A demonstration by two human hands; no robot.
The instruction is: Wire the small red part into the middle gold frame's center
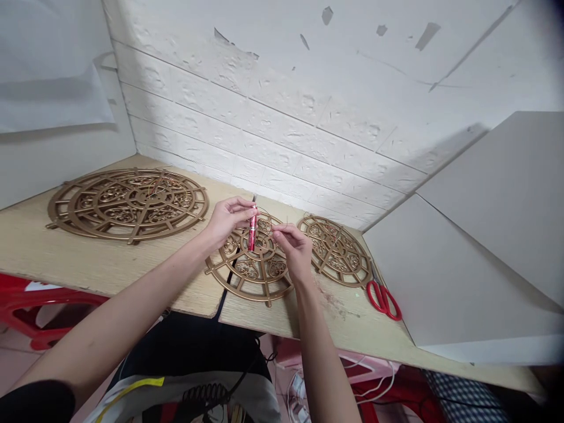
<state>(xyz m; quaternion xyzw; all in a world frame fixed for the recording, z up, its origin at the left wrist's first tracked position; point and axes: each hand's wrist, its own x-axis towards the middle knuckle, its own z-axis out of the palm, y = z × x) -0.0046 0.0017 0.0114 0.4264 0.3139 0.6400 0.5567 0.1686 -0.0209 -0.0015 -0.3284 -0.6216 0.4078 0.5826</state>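
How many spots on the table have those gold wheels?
3: a stack at left, a middle wheel, and a right wheel near the red-handled scissors. More wheels may be hidden underneath.

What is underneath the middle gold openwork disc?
A pale wooden tabletop with a dark gap shows through openings in the disc. Whatever lies behind the left hand, red cylinder and right hand is covered.
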